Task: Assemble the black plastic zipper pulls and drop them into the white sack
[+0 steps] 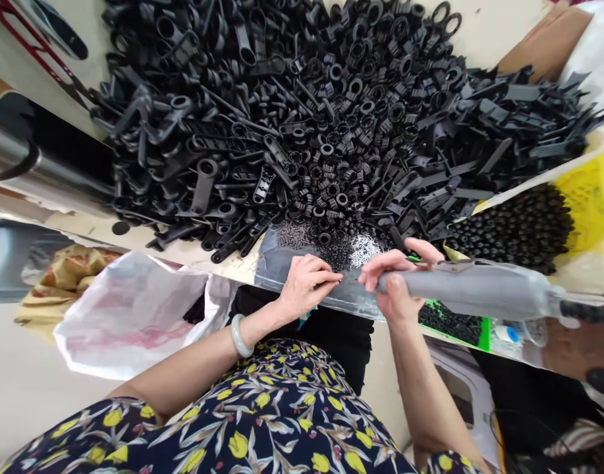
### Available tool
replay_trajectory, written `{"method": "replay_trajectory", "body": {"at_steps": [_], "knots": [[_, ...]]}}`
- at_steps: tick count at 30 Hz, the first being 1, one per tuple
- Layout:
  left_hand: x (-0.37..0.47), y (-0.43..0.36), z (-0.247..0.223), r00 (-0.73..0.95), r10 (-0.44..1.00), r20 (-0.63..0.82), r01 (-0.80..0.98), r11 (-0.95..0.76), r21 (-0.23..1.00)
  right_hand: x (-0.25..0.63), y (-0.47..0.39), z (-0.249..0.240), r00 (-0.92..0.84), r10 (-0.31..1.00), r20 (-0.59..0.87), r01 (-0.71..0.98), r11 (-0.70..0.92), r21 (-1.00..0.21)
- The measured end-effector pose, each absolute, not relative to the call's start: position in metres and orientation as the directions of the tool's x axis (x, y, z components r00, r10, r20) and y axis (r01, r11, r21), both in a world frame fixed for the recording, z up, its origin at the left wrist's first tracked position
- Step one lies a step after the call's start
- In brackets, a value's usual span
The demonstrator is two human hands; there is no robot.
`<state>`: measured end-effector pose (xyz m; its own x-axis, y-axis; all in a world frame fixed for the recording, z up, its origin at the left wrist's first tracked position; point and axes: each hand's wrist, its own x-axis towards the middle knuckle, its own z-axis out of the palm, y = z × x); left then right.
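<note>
My left hand [306,284], with a pale bangle [242,336] on its wrist, is pinched at the fingertips over the front edge of the bench. A tiny dark piece seems to show at the tips, too small to name. Wrapped round a grey electric screwdriver [472,289] is my right hand [396,280]; the tool lies sideways with its front end toward my left fingers. Just beyond the hands, on a grey sheet [274,263], sit small piles of silver pins [365,250], black bits [335,255] and brownish bits [294,234].
A large heap of black plastic parts [222,131] spreads over the bench, with rings [356,85] in the middle and flat pieces [504,125] at the right. A yellow basket [585,191], a green tray [486,334] and a white plastic bag [118,316] flank me.
</note>
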<state>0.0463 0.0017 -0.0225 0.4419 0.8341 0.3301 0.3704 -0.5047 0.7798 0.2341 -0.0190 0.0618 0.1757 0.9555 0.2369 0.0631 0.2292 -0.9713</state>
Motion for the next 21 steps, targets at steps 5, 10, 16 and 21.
{"method": "replay_trajectory", "body": {"at_steps": [5,10,16,21], "knots": [[0.049,0.001,-0.024,0.426,0.848,0.317,0.393,-0.489,0.779,0.212,-0.011,0.046,0.281,0.894,0.349,0.03,0.356,-0.934],[0.05,0.001,-0.024,0.43,0.843,0.322,0.374,-0.492,0.786,0.2,-0.008,0.041,0.354,0.869,0.345,-0.013,0.374,-0.927],[0.049,0.001,-0.024,0.43,0.844,0.32,0.38,-0.491,0.784,0.198,-0.009,0.035,0.346,0.878,0.332,-0.024,0.362,-0.932],[0.049,0.001,-0.023,0.439,0.844,0.308,0.394,-0.489,0.779,0.197,-0.008,0.031,0.34,0.877,0.34,-0.029,0.372,-0.928]]}}
